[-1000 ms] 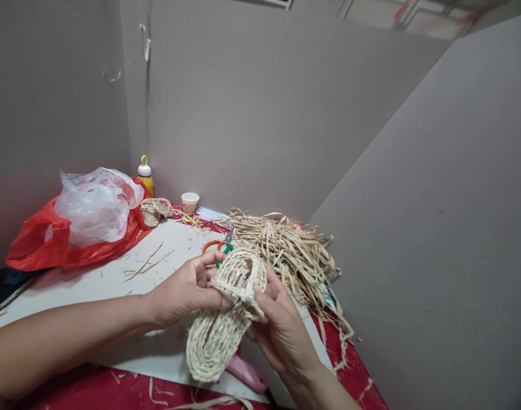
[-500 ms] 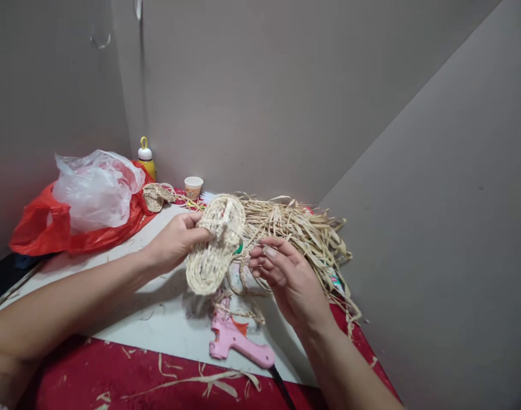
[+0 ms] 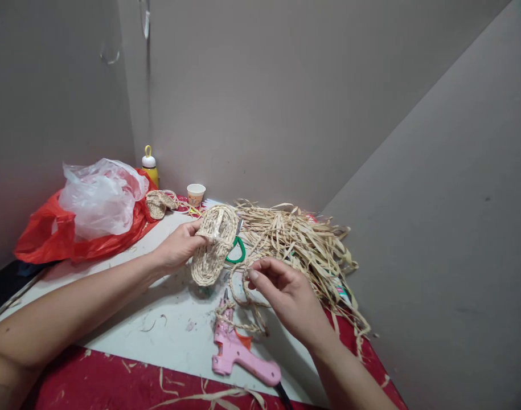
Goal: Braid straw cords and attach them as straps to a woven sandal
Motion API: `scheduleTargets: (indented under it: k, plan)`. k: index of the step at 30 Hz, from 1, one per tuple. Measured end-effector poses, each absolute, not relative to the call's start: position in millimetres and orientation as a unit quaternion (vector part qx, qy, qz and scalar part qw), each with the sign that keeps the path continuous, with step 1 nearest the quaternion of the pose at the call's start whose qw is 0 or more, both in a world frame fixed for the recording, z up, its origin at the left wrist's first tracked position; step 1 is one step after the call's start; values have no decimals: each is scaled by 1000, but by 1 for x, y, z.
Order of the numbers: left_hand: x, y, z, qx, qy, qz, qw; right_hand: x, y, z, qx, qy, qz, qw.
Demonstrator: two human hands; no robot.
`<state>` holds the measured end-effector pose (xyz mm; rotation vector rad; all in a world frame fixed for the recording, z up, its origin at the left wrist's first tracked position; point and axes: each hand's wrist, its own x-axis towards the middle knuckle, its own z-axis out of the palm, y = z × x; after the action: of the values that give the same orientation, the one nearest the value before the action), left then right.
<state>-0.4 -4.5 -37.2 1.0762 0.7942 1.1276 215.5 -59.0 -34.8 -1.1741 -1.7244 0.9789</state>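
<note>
My left hand (image 3: pixel 184 245) is closed around the left edge of a small woven straw sandal (image 3: pixel 209 267), thumb on top. The sandal is held tilted above the white board, its coiled, sole-shaped face and a pale strip toward the camera. To its right, my right hand (image 3: pixel 288 296) pinches a braided straw cord (image 3: pixel 244 293) between thumb and fingertips. The cord loops down over a pink glue gun (image 3: pixel 230 341) lying on the board. Green-handled scissors (image 3: pixel 242 250) lie behind the sandal, partly hidden.
A heap of dry straw strips (image 3: pixel 294 233) covers the back right. At the back left are a red plastic bag (image 3: pixel 46 233) with a clear bag, a yellow bottle (image 3: pixel 150 171), a paper cup (image 3: pixel 196 195) and another woven straw piece (image 3: pixel 158 204). Grey walls (image 3: pixel 260 102) stand behind.
My right hand's fingers have come together on the braided cord. The sandal in my left hand has turned slightly, uncovering the green scissor handle. The view has shifted a little.
</note>
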Motion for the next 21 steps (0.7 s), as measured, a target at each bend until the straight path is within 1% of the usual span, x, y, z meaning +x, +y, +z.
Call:
scheduleTargets:
  k: [3, 8, 15, 21]
  plan:
    - [0, -3, -42, 476, 343, 483, 650, 220, -57, -33, -470, -696, 385, 382]
    - [0, 2, -49, 462, 358, 478, 656, 228, -58, -25, -448, -752, 395, 278]
    - [0, 9, -59, 390, 392, 493, 672, 231, -59, -20, -452, -816, 306, 188]
    - [-4, 18, -64, 368, 416, 507, 659, 233, -62, -18, -387, -883, 261, 58]
